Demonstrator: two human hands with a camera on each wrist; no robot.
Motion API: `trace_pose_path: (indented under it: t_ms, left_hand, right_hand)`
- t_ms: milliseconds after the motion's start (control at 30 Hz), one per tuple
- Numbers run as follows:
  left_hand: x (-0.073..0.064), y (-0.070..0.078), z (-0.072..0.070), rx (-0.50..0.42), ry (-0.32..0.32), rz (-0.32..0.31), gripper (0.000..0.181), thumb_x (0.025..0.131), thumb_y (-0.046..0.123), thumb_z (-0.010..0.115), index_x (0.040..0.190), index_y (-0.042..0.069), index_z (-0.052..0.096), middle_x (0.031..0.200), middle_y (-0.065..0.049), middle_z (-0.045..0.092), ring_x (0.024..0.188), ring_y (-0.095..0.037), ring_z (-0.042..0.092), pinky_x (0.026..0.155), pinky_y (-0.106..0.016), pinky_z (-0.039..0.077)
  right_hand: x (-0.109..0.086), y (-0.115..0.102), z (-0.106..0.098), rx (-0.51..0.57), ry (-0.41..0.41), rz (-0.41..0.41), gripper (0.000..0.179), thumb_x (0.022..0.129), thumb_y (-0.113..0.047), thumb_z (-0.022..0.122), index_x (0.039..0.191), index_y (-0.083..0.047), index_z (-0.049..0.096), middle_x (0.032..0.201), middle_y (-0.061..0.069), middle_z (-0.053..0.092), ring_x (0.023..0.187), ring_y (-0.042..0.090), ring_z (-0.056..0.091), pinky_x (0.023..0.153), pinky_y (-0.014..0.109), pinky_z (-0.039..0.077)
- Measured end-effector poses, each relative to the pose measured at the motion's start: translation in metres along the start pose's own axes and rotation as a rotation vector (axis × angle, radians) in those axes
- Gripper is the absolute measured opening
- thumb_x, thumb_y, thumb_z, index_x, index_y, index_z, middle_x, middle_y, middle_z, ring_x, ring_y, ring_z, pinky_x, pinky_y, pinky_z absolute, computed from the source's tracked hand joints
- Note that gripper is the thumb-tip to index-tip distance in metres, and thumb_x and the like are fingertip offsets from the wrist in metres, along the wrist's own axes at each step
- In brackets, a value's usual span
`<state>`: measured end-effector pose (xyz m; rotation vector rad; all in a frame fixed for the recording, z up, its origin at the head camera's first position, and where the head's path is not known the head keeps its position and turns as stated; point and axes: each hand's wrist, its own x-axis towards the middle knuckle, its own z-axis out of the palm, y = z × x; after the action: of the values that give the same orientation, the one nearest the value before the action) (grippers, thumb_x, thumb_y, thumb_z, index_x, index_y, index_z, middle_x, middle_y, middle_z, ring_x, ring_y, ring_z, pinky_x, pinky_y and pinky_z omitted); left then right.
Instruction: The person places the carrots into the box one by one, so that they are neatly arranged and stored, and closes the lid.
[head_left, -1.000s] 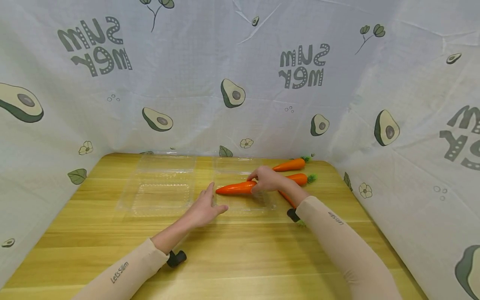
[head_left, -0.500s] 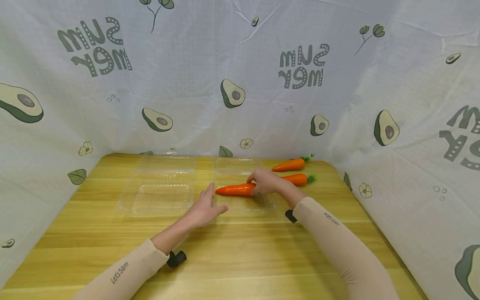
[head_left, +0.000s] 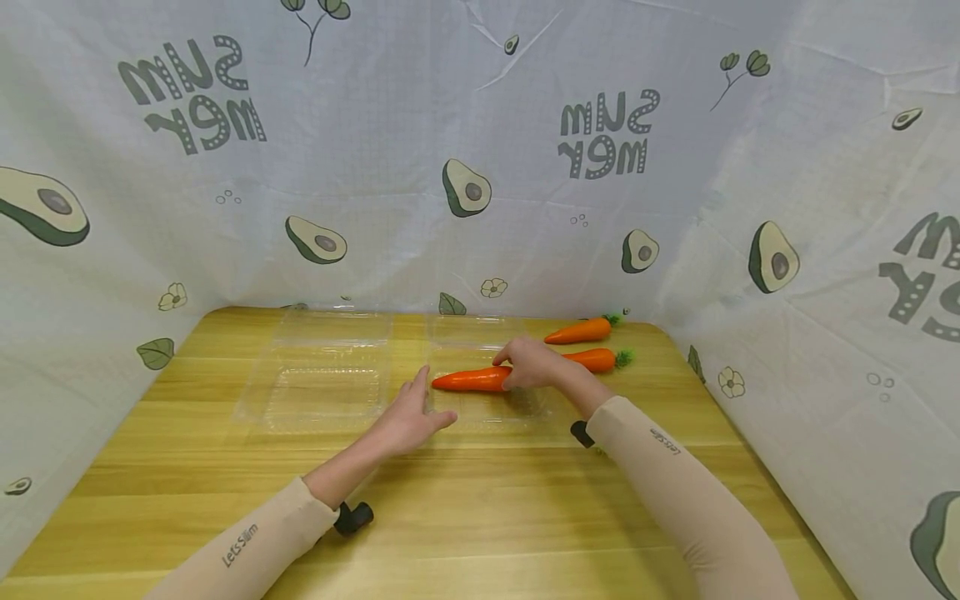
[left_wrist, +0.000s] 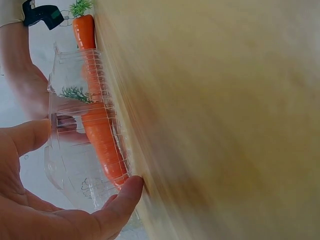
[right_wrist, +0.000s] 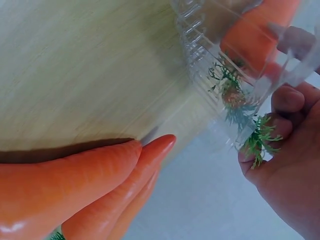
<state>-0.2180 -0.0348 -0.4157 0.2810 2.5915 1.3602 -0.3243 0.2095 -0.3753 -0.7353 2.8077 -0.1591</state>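
Note:
My right hand (head_left: pixel 531 363) grips an orange carrot (head_left: pixel 472 381) at its leafy end. The carrot lies within the right-hand clear plastic clamshell box (head_left: pixel 487 417), its tip toward my left hand. In the right wrist view, green leaf fronds (right_wrist: pixel 261 141) poke out by the fingers, and the box wall partly overlaps them. My left hand (head_left: pixel 407 417) is at the box's left side with fingers and thumb spread. In the left wrist view its thumb reaches the upper rim, while a fingertip (left_wrist: pixel 132 187) is right at the lower edge near the carrot's tip.
A second clear clamshell box (head_left: pixel 324 417) stands with its lid up at left. To the right lie more carrots, one at the back (head_left: pixel 581 331) and one (head_left: pixel 596 360) behind the right wrist. Another carrot sits mostly hidden under the right forearm. A printed cloth (head_left: pixel 390 167) hangs behind.
My right hand and forearm have shifted slightly left, and the forearm now covers the carrot that showed beneath it. The gripped carrot has dropped very slightly. My left hand has stayed put.

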Motion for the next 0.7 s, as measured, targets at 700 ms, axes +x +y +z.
trace_pose_path:
  t_ms: [700]
  left_hand:
    - [-0.001,0.0,0.001,-0.004,-0.001,0.001,0.098,0.094,0.038,0.071,0.163,0.008,0.009,0.154,-0.026,0.035,0.134,-0.039,0.049,0.111,-0.058,0.039]
  right_hand:
    - [-0.028,0.006,-0.011,0.208,0.121,0.015,0.041,0.087,-0.018,0.078,0.126,-0.008,0.071,0.132,0.012,0.066,0.116,0.034,0.06,0.099,0.048,0.05]
